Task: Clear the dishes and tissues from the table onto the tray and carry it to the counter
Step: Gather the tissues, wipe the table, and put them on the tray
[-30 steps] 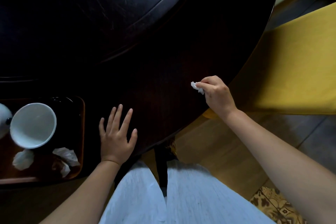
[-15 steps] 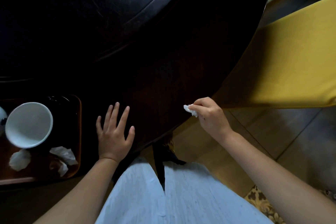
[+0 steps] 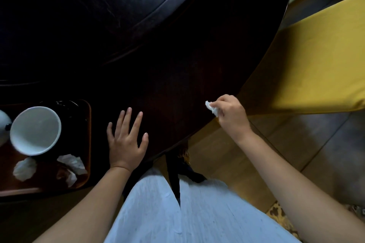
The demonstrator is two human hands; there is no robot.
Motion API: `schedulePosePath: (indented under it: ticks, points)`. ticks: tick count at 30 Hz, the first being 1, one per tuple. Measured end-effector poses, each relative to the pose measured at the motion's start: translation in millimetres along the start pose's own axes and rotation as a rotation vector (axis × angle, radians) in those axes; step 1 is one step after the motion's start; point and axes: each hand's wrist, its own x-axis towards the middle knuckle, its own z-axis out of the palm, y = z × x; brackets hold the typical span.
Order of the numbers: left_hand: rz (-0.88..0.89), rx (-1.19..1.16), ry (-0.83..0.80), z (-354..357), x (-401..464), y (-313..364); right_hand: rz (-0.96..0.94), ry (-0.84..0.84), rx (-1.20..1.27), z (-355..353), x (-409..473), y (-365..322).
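Note:
My right hand [image 3: 231,115] pinches a small crumpled white tissue [image 3: 211,107] above the near right edge of the dark round table [image 3: 177,77]. My left hand [image 3: 126,140] lies flat on the table with fingers spread, holding nothing, just right of the brown tray [image 3: 87,144]. On the tray sit a white bowl [image 3: 35,130], part of another white dish [image 3: 3,124] at the left edge, and several crumpled tissues [image 3: 72,163].
A raised dark turntable [image 3: 88,16] fills the table's middle. A yellow chair seat [image 3: 308,65] stands right of the table over wooden floor [image 3: 217,156]. My light trousers [image 3: 177,213] are at the bottom.
My right hand, holding the tissue, has drawn back from further in on the table toward the near edge. My left hand has stayed flat on the table.

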Motion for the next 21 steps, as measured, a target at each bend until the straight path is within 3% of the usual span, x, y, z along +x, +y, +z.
schedulePosePath:
  ticks: [5, 8, 15, 21]
  points:
    - [0.005, -0.014, 0.009, -0.9, -0.4, 0.9, -0.070, -0.124, 0.026, 6.4, -24.5, -4.1]
    - [0.001, -0.015, 0.001, -1.6, -1.5, 1.3, -0.019, -0.218, 0.107, 13.6, -43.7, -9.2]
    - [-0.002, 0.052, -0.088, 1.5, -2.7, 0.1, 0.238, -0.068, 0.468, 8.7, -57.8, -31.3]
    - [0.003, 0.084, -0.175, -9.2, -3.7, 1.4, 0.126, -0.014, 0.420, 0.2, -56.5, -60.9]
